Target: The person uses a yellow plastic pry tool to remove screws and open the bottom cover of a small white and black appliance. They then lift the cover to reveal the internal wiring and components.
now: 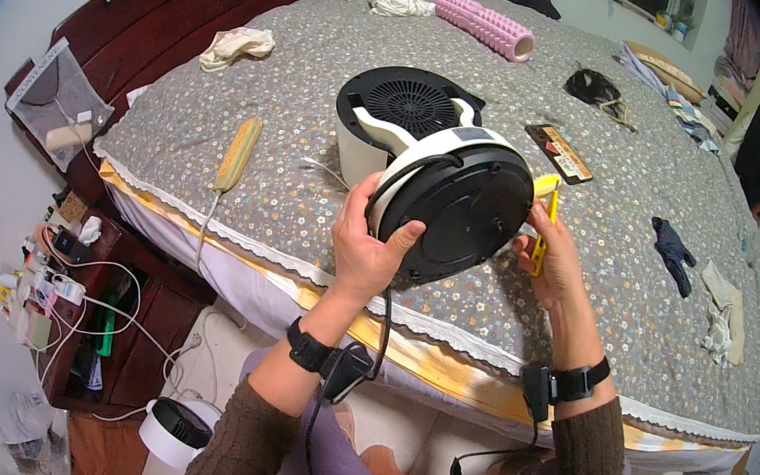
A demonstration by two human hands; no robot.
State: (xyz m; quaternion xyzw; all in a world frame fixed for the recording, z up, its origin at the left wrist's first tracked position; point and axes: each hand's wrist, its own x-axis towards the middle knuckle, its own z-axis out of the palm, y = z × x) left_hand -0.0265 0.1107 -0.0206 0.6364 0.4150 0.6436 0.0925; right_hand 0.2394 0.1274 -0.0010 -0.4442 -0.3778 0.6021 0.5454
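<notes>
My left hand (370, 241) grips the rim of a round white appliance base (462, 213) with a black underside, its thumb lying on the black face. The base is tilted up toward me, and a black cord (385, 332) hangs below it. At its right edge, my right hand (554, 259) is closed on a slim yellow tool that looks like a utility knife (544, 238); the fingers partly hide it. Just behind the base stands a white cylindrical housing (360, 154) with a black round grille on top. Curved white arms lie between the two; whether they join is hidden.
On the patterned bedspread (285, 214) lie a yellow power strip (238, 154), a flat black-and-orange package (560, 153), a pink foam roller (483, 27) and a dark blue cloth item (671, 255). Tangled cables cover the nightstand (132, 348) at left; a white bin-like container (173, 438) stands nearby.
</notes>
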